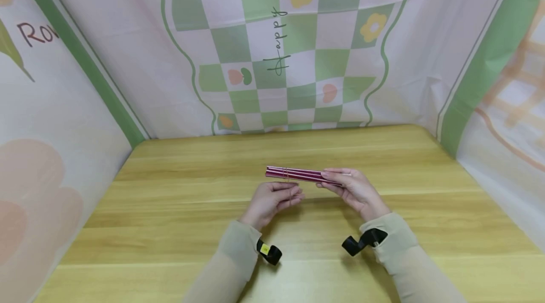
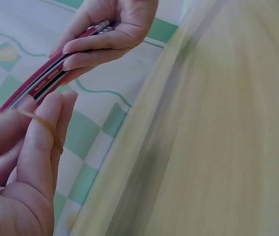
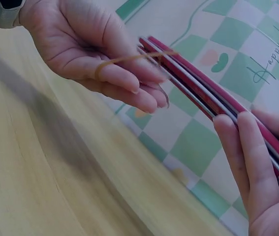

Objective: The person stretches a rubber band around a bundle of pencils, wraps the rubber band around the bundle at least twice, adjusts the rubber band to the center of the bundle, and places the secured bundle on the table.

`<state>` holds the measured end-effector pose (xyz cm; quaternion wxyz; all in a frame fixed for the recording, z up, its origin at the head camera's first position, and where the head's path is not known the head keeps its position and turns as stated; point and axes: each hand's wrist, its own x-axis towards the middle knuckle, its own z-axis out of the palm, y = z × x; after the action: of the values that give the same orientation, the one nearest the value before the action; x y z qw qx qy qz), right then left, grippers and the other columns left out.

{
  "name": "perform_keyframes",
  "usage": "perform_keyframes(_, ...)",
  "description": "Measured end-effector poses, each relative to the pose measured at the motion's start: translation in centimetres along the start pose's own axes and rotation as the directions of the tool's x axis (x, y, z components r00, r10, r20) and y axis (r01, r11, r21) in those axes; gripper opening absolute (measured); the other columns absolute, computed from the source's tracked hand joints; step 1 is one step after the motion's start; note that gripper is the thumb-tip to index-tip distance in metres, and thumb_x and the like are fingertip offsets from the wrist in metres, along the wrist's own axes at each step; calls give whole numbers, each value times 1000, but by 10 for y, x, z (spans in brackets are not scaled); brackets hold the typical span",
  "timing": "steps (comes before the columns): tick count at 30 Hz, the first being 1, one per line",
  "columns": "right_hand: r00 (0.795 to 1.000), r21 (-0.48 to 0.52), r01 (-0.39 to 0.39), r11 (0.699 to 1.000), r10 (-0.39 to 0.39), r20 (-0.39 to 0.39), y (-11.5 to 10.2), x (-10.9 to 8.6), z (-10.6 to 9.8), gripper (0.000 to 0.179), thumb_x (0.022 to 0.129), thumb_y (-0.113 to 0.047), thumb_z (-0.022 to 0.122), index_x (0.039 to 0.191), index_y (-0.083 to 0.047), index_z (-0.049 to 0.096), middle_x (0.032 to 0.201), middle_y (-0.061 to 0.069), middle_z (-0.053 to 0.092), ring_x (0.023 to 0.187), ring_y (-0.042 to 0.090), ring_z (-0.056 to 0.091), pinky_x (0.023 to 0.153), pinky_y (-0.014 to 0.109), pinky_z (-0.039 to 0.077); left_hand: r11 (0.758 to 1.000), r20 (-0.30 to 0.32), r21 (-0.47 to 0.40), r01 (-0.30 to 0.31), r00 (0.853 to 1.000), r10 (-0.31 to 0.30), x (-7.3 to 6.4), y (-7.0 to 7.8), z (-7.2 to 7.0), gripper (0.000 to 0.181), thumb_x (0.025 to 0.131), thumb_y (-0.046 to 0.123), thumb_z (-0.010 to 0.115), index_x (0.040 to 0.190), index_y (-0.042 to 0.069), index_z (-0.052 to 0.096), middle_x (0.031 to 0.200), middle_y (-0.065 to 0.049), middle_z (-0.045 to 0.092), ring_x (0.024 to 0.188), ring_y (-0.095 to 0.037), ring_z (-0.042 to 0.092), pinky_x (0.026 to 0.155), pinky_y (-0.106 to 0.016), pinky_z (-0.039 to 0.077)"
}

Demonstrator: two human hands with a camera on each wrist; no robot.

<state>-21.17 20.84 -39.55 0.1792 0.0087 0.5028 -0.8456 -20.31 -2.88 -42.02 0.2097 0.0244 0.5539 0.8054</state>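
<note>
My right hand (image 1: 358, 193) holds a bundle of pencils (image 1: 298, 174), dark red with silver stripes, above the table. Its thumb and fingers grip the end with the silver ferrules, which show in the right wrist view. The other end points left, over my left hand (image 1: 267, 203). A thin tan rubber band (image 3: 124, 59) loops round the left fingers and stretches across to the pencils near their free end. In the left wrist view, the band (image 2: 45, 123) crosses the left fingertips, which are bent toward the thumb close beside the bundle.
The wooden table (image 1: 170, 227) spreads below both hands. A checked green-and-white cloth (image 1: 272, 43) hangs behind its far edge, with printed cloth walls at left and right. Black straps (image 1: 269, 252) sit at both wrists.
</note>
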Motion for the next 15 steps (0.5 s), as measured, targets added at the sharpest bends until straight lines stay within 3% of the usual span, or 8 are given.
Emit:
perform_keyframes(3, 999, -20, 33, 999, -33, -31, 1, 0, 1, 18, 95, 3, 60, 91, -6, 76, 93, 12, 74, 82, 20, 75, 82, 20, 57, 998, -11, 63, 6, 1000, -5, 0, -2, 1, 32, 95, -4, 59, 124, -16, 57, 122, -34, 62, 106, -33, 70, 89, -31, 57)
perform_keyframes(7, 993, -34, 78, 996, -81, -81, 3, 0, 5, 19, 93, 5, 62, 89, -6, 77, 91, 11, 74, 80, 20, 75, 81, 22, 58, 983, -42, 179, 29, 999, -22, -1, -2, 3, 34, 94, -4, 60, 124, -18, 56, 116, -33, 66, 97, -27, 73, 86, -29, 59)
perform_keyframes(12, 976, -86, 135, 987, -147, -161, 8, 2, 12, 23, 90, 8, 65, 82, -10, 77, 85, 8, 75, 75, 18, 75, 79, 24, 59, 957, -95, 284, 49, 995, -23, -4, -1, 5, 51, 94, -6, 60, 135, -25, 37, 111, -33, 67, 91, -27, 74, 82, -28, 60)
perform_keyframes(14, 968, -117, 149, 982, -169, -184, 11, 2, 14, 24, 89, 7, 67, 80, -12, 77, 83, 7, 75, 74, 16, 75, 78, 23, 59, 930, -103, 362, 57, 994, -21, -6, 0, 8, 64, 94, -4, 62, 142, -24, 25, 114, -32, 67, 93, -29, 74, 82, -29, 60)
perform_keyframes(15, 965, -129, 153, 980, -176, -193, 12, 3, 15, 24, 89, 7, 67, 79, -12, 77, 83, 6, 75, 73, 16, 75, 77, 23, 59, 902, -110, 428, 63, 994, -17, -7, 0, 9, 71, 94, -1, 63, 145, -23, 19, 117, -31, 66, 94, -29, 74, 84, -30, 59)
